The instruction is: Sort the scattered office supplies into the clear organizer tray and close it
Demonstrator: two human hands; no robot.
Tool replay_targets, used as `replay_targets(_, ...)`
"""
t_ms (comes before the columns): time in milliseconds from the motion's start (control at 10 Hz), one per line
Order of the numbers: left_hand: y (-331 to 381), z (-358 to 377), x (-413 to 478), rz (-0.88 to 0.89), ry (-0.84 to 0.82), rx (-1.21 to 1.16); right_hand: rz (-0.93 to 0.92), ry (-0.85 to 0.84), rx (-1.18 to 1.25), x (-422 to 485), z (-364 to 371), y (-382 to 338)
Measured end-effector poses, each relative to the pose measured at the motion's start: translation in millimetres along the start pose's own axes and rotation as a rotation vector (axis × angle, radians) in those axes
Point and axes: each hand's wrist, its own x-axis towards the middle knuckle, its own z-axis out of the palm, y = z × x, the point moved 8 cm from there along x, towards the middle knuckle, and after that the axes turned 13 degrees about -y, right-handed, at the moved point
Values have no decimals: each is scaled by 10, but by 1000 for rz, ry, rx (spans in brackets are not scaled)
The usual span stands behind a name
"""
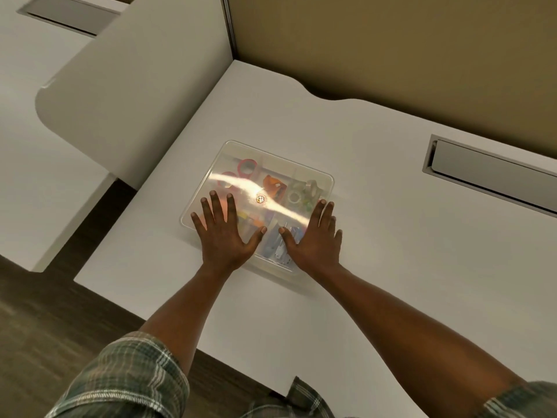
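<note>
Clear plastic organizer tray (313, 179), lid on, under left hand (224, 233) and right hand (316, 236), fingers spread flat; glare blurs contents.

Setting was an office cubicle. White desk (391, 267) sat in a corner formed by tan partition panels (391, 55) joined at a metal post (228, 22). A grey cable slot (488, 173) was set into the desktop; a second slot (69, 13) showed in the neighbouring desk (45, 182) beyond a white rounded divider (135, 86). Floor (60, 312) was dark wood-look.
</note>
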Motion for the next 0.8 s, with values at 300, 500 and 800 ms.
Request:
replay_targets(300, -54, -24, 72, -11, -13, 20, -72, -47, 51, 137, -57, -39)
replay_targets(500, -25, -40, 63, 15, -42, 37, -148, -115, 161, 24, -141, 238)
replay_targets(800, 568, -114, -334, 122, 83, 72, -27, -151, -93, -752, -205, 1423)
